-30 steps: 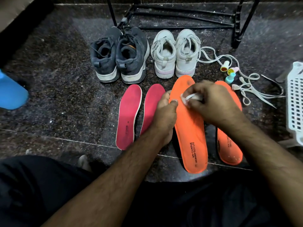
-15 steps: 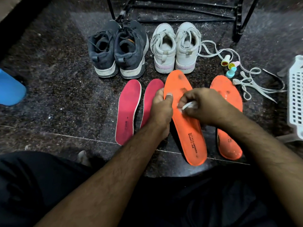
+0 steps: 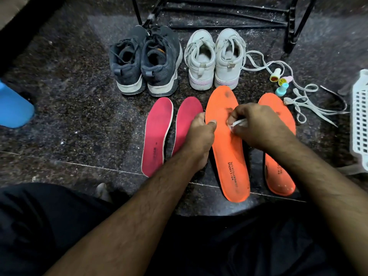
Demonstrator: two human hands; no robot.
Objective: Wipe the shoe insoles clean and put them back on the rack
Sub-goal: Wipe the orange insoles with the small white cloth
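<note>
The right hand (image 3: 260, 126) has come down the left orange insole (image 3: 227, 144) since a second ago: then it pinched the small white wipe (image 3: 237, 123) near the toe, now it presses the wipe on the middle part, just below the dark stains. The left hand (image 3: 201, 134) still grips the left edge of this insole, thumb on top, and the insole lies in the lower centre of the frame. So the wiping seems to be in progress, and the stains above the wipe look not yet removed.

The second orange insole (image 3: 278, 172) lies to the right, partly under the right forearm. Two pink insoles (image 3: 157, 136) lie to the left. Above them stand dark shoes (image 3: 145, 60) and white shoes (image 3: 215, 58), and behind these the black rack (image 3: 219, 14) at the top of the frame. Loose white laces (image 3: 310, 104) and small coloured caps (image 3: 280, 82) lie at the right, near a white basket (image 3: 360, 120). The shoes stand between the insoles and the rack.
</note>
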